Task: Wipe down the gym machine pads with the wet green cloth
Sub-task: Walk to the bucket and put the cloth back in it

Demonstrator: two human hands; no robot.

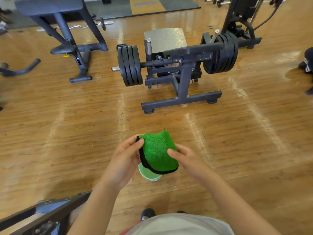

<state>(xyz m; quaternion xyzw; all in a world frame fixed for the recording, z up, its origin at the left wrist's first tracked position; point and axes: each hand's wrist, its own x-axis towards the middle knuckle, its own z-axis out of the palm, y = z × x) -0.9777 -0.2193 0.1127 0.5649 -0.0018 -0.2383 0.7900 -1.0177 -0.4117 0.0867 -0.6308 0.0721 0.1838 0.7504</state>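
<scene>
Grey shirt [179,224] fills the near bottom edge, with a black shoe [147,214] toe just beyond it on the wooden floor [67,133]. Both forearms reach forward to centre frame. Left hand [126,156] pinches the left, black-trimmed edge of the green cloth [157,150], thumb on top near the upper corner and fingers curled behind. Right hand [186,158] grips the cloth's right side, thumb pressed flat on the face, the other fingers mostly hidden behind the fabric. Cloth is folded, held in the air between the two hands, and overlaps a pale green bucket [149,173] standing on the floor below it; can't tell if they touch. Can't judge from this view whether the cloth is wet. Near left corner: dark machine frame [42,212], partly cut off. Far centre: plate-loaded machine [183,68] with black weight plates [130,65] stacked on each side and a metal footplate [165,39] behind. Far left: bench machine with a dark top pad [49,5] and a small seat pad [63,48]; curl bar [88,26] lies on the floor behind it. Hands and cloth are well apart from all pads.
</scene>
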